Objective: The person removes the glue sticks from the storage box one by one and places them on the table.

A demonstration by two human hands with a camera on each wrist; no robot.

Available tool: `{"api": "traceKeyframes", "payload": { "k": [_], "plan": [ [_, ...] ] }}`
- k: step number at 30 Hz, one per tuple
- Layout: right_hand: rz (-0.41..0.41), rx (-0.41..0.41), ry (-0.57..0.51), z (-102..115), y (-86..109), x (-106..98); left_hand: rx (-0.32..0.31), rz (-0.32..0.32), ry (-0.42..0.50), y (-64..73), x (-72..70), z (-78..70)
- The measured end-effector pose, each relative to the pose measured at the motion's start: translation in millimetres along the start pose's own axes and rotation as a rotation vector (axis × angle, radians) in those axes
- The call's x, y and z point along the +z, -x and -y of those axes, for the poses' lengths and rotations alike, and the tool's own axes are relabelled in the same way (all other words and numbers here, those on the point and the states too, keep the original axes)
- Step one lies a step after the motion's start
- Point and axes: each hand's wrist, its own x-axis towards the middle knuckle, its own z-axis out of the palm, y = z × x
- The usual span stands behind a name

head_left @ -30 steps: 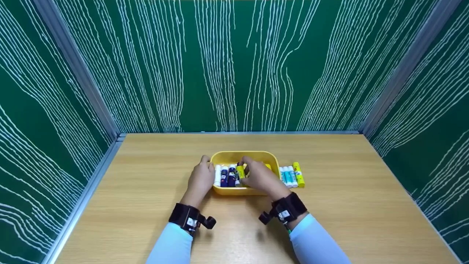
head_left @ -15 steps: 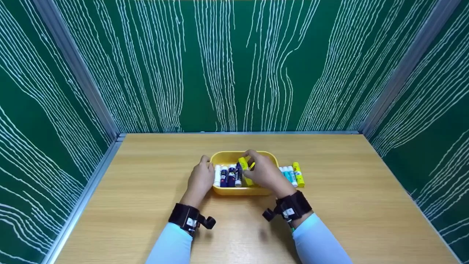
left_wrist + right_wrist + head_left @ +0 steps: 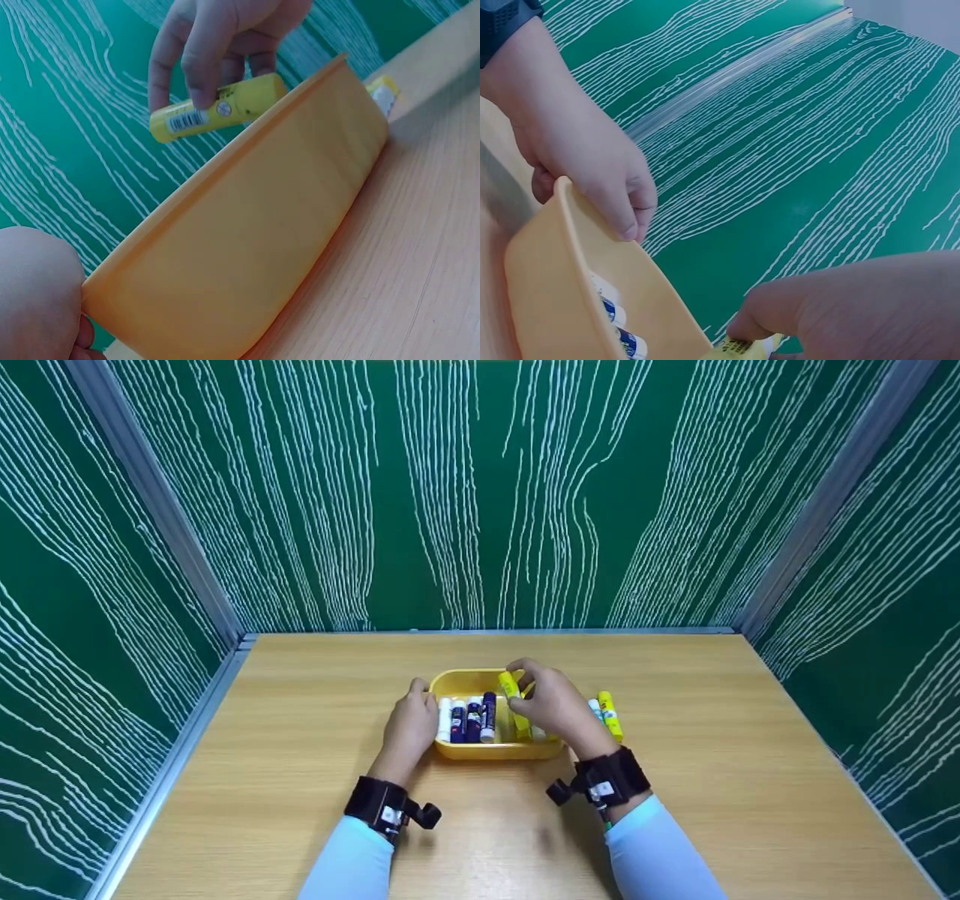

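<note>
My left hand (image 3: 411, 724) grips the left end of a yellow plastic basket (image 3: 487, 751), the thumb inside and fingers outside its rim in the right wrist view. My right hand (image 3: 556, 706) pinches a yellow glue stick (image 3: 509, 685) between thumb and fingers, tilted above the basket. In the left wrist view this glue stick (image 3: 244, 101) shows a barcode and rises over the rim. Inside the basket, a white glue stick (image 3: 445, 720) and several dark blue glue sticks (image 3: 488, 718) lie side by side at the left. Another yellow glue stick (image 3: 521, 726) lies below my right hand.
Just right of the basket, a yellow glue stick (image 3: 610, 715) lies on the wooden table (image 3: 337, 682) beside a white and teal glue stick (image 3: 595, 707), partly hidden by my right hand. Green panels (image 3: 510, 495) with white lines close off the back and sides.
The right hand has drawn the yellow glue stick up and to the right, away from the dark blue ones. The left hand and the basket have stayed in place.
</note>
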Motion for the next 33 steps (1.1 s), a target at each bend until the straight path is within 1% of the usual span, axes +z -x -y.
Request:
{"api": "traceKeyframes", "payload": {
  "k": [10, 16, 19, 22, 33],
  "plan": [
    [-0.014, 0.004, -0.018, -0.4, 4.6, -18.8, -0.01, 0.003, 0.001, -0.9, 0.7, 0.0],
    [-0.029, 0.008, -0.014, -1.7, 6.7, -30.4, 0.005, -0.015, -0.011, 0.1, 0.4, 0.1],
    [-0.036, 0.02, -0.025, -4.4, 6.9, -35.7, 0.004, -0.016, -0.01, 0.3, 0.6, -0.1],
    [-0.045, 0.012, -0.035, -8.1, 7.0, -41.3, -0.001, -0.014, -0.007, 0.3, 0.9, -0.2],
    [-0.072, 0.017, -0.053, -22.1, 7.8, -63.5, -0.022, 0.012, 0.0, -0.6, 0.5, 0.0]
  ]
}}
